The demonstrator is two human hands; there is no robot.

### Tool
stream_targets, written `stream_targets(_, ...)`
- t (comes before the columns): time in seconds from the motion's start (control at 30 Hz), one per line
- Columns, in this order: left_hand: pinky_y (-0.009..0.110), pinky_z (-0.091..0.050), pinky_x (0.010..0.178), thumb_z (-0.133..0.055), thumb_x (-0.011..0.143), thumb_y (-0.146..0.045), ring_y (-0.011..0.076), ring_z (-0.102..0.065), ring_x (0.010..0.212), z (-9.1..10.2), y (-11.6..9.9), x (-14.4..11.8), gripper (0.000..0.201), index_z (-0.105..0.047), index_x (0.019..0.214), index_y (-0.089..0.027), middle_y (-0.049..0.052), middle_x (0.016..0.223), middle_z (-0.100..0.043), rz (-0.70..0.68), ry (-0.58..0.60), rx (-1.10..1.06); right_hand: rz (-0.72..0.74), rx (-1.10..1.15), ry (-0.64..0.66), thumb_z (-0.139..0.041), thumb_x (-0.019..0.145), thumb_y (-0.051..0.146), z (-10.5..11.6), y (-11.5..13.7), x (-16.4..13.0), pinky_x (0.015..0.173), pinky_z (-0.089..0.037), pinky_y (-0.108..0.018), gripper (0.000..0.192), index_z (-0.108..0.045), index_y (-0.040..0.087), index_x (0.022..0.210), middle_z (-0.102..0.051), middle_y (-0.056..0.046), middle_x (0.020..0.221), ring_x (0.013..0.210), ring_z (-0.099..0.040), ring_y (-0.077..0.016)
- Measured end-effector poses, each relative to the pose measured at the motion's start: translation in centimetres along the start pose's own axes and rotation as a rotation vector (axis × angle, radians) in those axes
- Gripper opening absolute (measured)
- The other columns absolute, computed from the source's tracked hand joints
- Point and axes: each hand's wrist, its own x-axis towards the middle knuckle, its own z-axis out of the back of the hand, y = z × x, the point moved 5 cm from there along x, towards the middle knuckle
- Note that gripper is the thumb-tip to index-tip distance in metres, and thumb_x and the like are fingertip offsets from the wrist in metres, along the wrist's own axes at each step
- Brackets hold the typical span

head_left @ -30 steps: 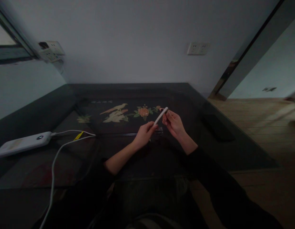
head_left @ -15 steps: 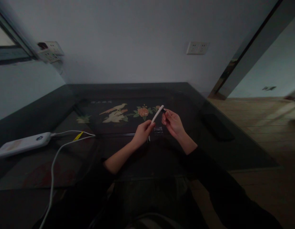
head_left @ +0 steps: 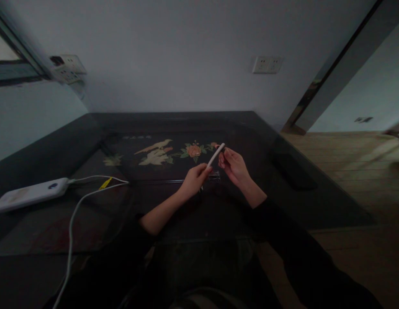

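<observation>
You are holding a slim white stick (head_left: 216,155) just above the table (head_left: 173,206) at mid-frame, your left hand (head_left: 194,182) pinching its lower end. Your right hand (head_left: 234,166) is closing its fingers on the small dark tip at the upper end, which is not yet separated from the stick.

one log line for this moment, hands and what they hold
left hand: grips lower end of white stick | right hand: pinches its upper end | stick: tilted, above dark table | power bank: far left, cabled
</observation>
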Motion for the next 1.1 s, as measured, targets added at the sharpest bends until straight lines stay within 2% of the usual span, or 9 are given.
stream_targets(0.37, 0.02, -0.027, 0.049, -0.044, 0.087, -0.041, 0.0082, -0.037, 0.052, 1.1, 0.7, 0.4, 0.029, -0.05, 0.072, -0.016, -0.005, 0.056, -0.04, -0.001, -0.101, 0.08, -0.013, -0.004, -0.015, -0.072, 0.068, 0.048, 0.2, -0.3, 0.1, 0.046, -0.031, -0.023, 0.036, -0.063, 0.018, 0.087, -0.049, 0.005, 0.058, 0.048, -0.04, -0.0065)
stream_targets(0.53, 0.02, -0.027, 0.05, -0.044, 0.087, -0.042, 0.0079, -0.036, 0.052, 0.6, 0.2, 0.0, 0.03, -0.048, 0.071, -0.017, -0.005, 0.057, -0.04, -0.004, -0.065, 0.068, -0.009, -0.027, -0.019, -0.071, 0.07, 0.049, 0.2, -0.1, 0.0, 0.046, -0.03, -0.024, 0.034, -0.066, 0.018, 0.083, -0.046, 0.005, 0.059, 0.049, -0.037, -0.0063)
stream_targets(0.77, 0.02, -0.028, 0.049, -0.044, 0.087, -0.041, 0.0076, -0.035, 0.052, -0.4, -0.4, -0.5, 0.029, -0.047, 0.072, -0.017, -0.005, 0.056, -0.039, -0.014, 0.014, 0.01, 0.003, -0.013, -0.021, -0.07, 0.071, 0.048, 0.4, -0.3, 0.1, 0.046, -0.031, -0.023, 0.036, -0.069, 0.018, 0.09, -0.045, 0.004, 0.059, 0.049, -0.037, -0.0065)
stream_targets(1.1, 0.02, -0.025, 0.046, -0.044, 0.086, -0.043, 0.007, -0.034, 0.048, 0.1, 0.4, 0.1, 0.03, -0.049, 0.073, -0.017, -0.006, 0.055, -0.038, 0.03, -0.028, -0.042, -0.006, -0.026, -0.021, -0.071, 0.069, 0.049, 0.5, -0.5, 0.1, 0.047, -0.033, -0.023, 0.036, -0.066, 0.019, 0.087, -0.046, 0.005, 0.06, 0.049, -0.038, -0.0065)
